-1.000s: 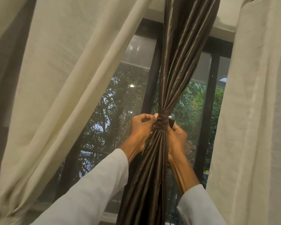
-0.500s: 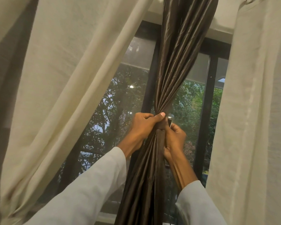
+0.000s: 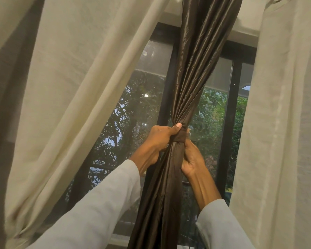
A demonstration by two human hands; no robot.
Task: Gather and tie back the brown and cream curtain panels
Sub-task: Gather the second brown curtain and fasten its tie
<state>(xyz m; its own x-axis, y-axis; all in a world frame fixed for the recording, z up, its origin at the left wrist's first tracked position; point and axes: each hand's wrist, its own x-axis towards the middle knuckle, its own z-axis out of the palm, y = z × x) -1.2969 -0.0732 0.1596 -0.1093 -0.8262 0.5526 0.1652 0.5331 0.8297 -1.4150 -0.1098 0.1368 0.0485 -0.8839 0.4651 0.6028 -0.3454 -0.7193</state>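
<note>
A glossy brown curtain (image 3: 194, 69) hangs in the middle of the window, bunched into a narrow bundle. A brown tie band (image 3: 180, 136) wraps the bundle at its waist. My left hand (image 3: 158, 139) grips the bundle at the band from the left, thumb pressed on the band's top. My right hand (image 3: 191, 159) clutches the gathered folds just below the band, on the right side. A cream curtain panel (image 3: 75, 97) sweeps diagonally down to the lower left, where it is drawn in. Another cream panel (image 3: 280, 132) hangs straight at the right.
Behind the curtains is a dark-framed window (image 3: 226, 123) with trees outside. A white wall strip (image 3: 172, 8) runs above the frame. A pale sill (image 3: 118, 239) shows at the bottom. My sleeves are light grey.
My right hand has slid down from behind the band to the folds below it. My left thumb has come up over the band. The band shows more plainly now.
</note>
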